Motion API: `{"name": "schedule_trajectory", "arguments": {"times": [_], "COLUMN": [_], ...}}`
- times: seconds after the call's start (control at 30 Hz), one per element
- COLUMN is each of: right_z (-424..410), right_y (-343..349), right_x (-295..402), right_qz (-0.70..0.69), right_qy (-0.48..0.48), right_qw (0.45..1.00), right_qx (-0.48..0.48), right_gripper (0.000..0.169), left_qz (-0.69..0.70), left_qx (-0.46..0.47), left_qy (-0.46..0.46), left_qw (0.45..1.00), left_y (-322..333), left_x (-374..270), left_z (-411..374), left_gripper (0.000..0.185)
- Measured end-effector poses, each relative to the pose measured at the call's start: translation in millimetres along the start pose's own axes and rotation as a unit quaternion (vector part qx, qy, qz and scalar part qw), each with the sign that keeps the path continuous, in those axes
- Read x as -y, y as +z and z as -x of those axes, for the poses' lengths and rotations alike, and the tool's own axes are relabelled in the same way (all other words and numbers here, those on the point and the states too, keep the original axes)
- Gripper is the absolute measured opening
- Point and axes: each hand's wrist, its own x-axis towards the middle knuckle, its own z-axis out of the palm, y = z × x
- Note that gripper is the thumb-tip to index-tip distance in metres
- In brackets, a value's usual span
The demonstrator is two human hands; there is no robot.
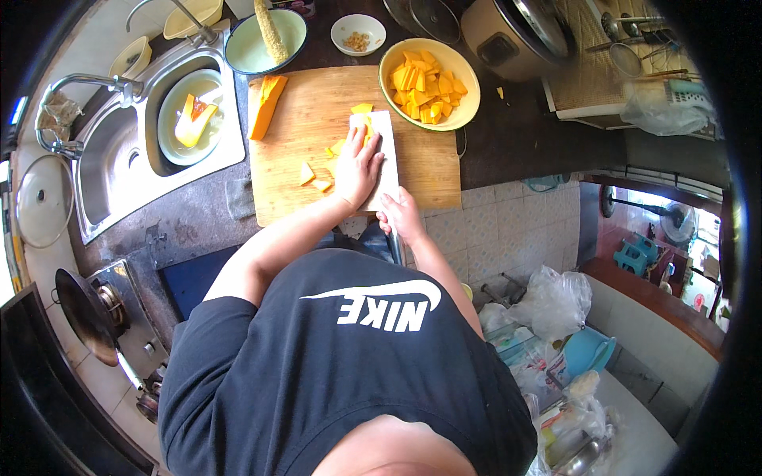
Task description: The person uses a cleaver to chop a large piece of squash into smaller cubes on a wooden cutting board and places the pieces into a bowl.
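Note:
My right hand (402, 215) grips the metal handle of a cleaver (387, 160), whose broad blade lies on a wooden cutting board (428, 172). My left hand (359, 169) reaches over the board, its fingers lying across the blade and some orange pumpkin slices (363, 109). The palm hides part of these slices, and whether the fingers grip any cannot be told. A few loose pumpkin pieces (306, 173) lie left of that hand. At the board's left edge is a long pumpkin wedge (267, 108). Cut pumpkin fills a yellow enamel bowl (474, 101) at the board's upper right corner.
Left is a steel sink (107, 154); a basin (172, 146) there holds a pumpkin piece. Behind the board stand a pale green bowl (241, 44) with a corn cob (271, 35), a small white bowl (339, 30) and a rice cooker (494, 38). A wok (83, 315) sits lower left.

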Motion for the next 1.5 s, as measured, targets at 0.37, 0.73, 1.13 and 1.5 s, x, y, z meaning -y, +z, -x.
{"name": "schedule_trajectory", "arguments": {"times": [0.37, 0.73, 1.13, 1.5], "right_z": [-1, -8, 5, 34], "right_y": [5, -48, -95, -116], "right_x": [80, 169, 173, 165], "right_qz": [-0.001, 0.088, 0.108, 0.174], "right_qy": [-0.112, -0.089, -0.072, -0.091], "right_qw": [0.994, 0.987, 0.987, 0.980], "right_qx": [0.011, -0.104, -0.097, -0.042], "right_gripper": [0.010, 0.009, 0.012, 0.014], "left_qz": [0.042, 0.083, -0.143, -0.074], "left_qx": [-0.063, -0.077, 0.147, -0.064], "left_qy": [0.120, 0.058, 0.229, 0.104], "left_qw": [0.990, 0.992, 0.952, 0.990], "left_y": [-12, 81, 73, -33], "left_x": [-51, -67, -82, -1], "left_z": [-86, -187, -172, -120], "left_gripper": [0.031, 0.015, 0.058, 0.012]}}
